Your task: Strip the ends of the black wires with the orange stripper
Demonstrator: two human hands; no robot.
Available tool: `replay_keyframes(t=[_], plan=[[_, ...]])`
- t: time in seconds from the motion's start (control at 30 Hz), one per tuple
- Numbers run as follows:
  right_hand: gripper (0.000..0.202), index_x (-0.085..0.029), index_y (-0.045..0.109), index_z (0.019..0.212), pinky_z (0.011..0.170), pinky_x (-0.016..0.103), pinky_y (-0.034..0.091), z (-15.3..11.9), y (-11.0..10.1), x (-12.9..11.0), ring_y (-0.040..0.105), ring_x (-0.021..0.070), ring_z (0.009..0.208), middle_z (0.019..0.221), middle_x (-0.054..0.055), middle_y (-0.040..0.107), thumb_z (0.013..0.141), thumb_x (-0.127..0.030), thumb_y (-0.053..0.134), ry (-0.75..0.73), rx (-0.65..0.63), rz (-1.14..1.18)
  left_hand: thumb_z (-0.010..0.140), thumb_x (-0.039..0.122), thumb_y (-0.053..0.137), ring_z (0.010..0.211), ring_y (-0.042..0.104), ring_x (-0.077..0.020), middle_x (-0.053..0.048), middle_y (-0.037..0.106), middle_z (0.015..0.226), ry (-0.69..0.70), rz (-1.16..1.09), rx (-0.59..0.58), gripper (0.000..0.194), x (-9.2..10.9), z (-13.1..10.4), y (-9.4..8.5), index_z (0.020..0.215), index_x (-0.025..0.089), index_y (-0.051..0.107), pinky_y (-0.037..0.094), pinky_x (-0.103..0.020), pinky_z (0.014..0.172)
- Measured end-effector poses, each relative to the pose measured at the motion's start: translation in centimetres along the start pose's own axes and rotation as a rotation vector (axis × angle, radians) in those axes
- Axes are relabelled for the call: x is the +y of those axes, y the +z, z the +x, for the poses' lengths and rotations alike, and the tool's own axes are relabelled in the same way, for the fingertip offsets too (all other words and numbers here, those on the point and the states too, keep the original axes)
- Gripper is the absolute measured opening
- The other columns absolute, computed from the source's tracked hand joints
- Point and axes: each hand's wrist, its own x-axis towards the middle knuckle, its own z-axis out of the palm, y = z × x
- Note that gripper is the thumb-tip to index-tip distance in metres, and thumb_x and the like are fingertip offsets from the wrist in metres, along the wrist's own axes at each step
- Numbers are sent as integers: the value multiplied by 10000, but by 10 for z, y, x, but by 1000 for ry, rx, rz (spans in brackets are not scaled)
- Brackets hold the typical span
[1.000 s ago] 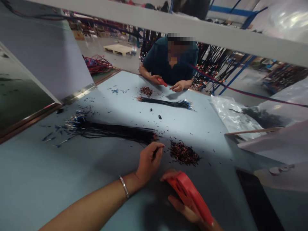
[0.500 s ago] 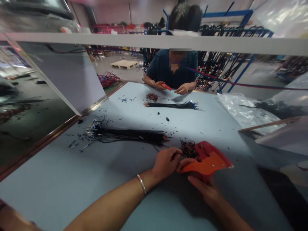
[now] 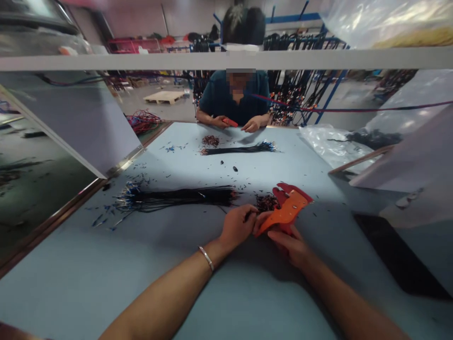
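Right hand point(image 3: 290, 244) wraps the handles of an orange-and-red hand tool point(image 3: 289, 208), held over the table point(image 3: 106, 264), broad head toward the upper right. Left hand point(image 3: 238, 225) is just beside it, fingers drawn in; cannot tell whether anything is pinched. Bundle of black wires point(image 3: 187, 195) lies crosswise on the table beyond the left hand, blue-and-silver ends leftward. Pile of dark, copper-coloured scraps point(image 3: 264, 203) sits near both hands, partly hidden. Opposite, a co-worker point(image 3: 233, 105) holds a red tool point(image 3: 230, 122).
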Motion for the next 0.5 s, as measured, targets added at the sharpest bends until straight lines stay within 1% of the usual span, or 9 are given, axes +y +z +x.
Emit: replay_keyframes(t=[0.1,0.23,0.3,0.37,0.4,0.47,0.5], plan=[[237,-203,631,1043,849,361,448,0,-1,3,615,230,876,910,66,677,812,-255,637,-17,-17,59,854,161,492,662,607,-139,-6,700,737,0,-5,30,218,-1,1,0,900,194,703,410,-233,612],[245,-197,623,1046,848,372,463,2,-3,5,632,224,865,904,64,684,806,-242,641,6,-18,113,833,166,509,591,557,-129,3,651,678,-31,-36,138,207,-3,3,-2,965,162,669,401,-230,574],[251,-199,619,1051,847,379,471,4,-3,6,638,221,865,899,62,686,806,-245,644,17,-12,134,824,166,510,638,568,-126,-9,656,725,-11,-79,195,160,-5,4,-4,884,155,658,414,-226,605],[266,-194,611,1038,810,387,484,6,-2,7,642,226,834,873,63,685,784,-258,656,9,-12,174,828,215,522,573,525,-117,11,614,651,-17,-123,220,135,-5,5,-5,834,164,647,392,-219,552],[272,-192,608,1042,801,389,486,7,-2,8,642,224,823,876,65,684,783,-262,654,10,-10,194,825,230,530,570,522,-115,15,609,646,-9,-154,233,129,-5,5,-6,813,169,643,398,-218,555],[267,-187,605,1037,765,384,486,9,-2,9,636,215,779,854,63,677,790,-286,636,-4,26,216,817,258,551,624,553,-121,4,635,700,27,-191,280,129,-5,5,-7,797,176,648,426,-219,593],[259,-190,605,1023,738,375,485,10,-2,9,627,206,745,812,49,665,787,-295,632,-30,70,206,815,270,562,660,569,-126,-3,648,733,49,-200,304,131,-4,5,-8,797,179,654,438,-220,616]])
